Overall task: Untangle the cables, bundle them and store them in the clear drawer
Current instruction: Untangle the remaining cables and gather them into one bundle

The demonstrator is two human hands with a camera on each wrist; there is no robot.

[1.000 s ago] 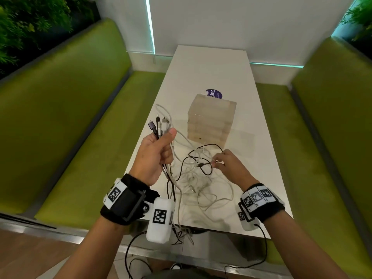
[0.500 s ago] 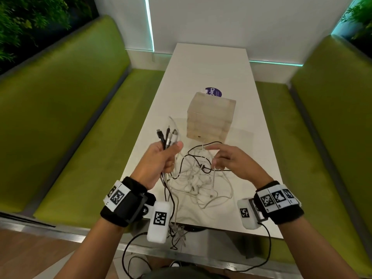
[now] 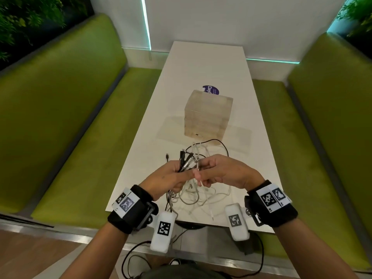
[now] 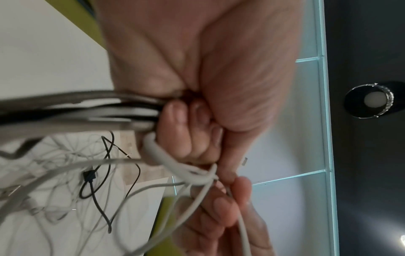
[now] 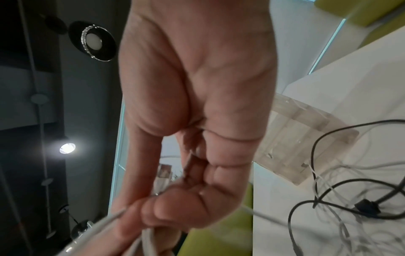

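The left hand (image 3: 171,178) grips a gathered bunch of cable ends (image 3: 186,162); the right hand (image 3: 223,174), touching it, pinches one white cable (image 4: 243,230); untangling seems underway; next, that strand likely needs drawing free of the tangle (image 3: 199,196) near the clear drawer (image 3: 208,115), farther along the table (image 3: 205,63).

Green padded benches (image 3: 66,109) flanking a white table (image 3: 203,63), white wall (image 3: 231,21) with teal light strips (image 3: 271,61).

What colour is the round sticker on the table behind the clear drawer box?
Dark purple with white lettering; the round sticker shows best in the head view.
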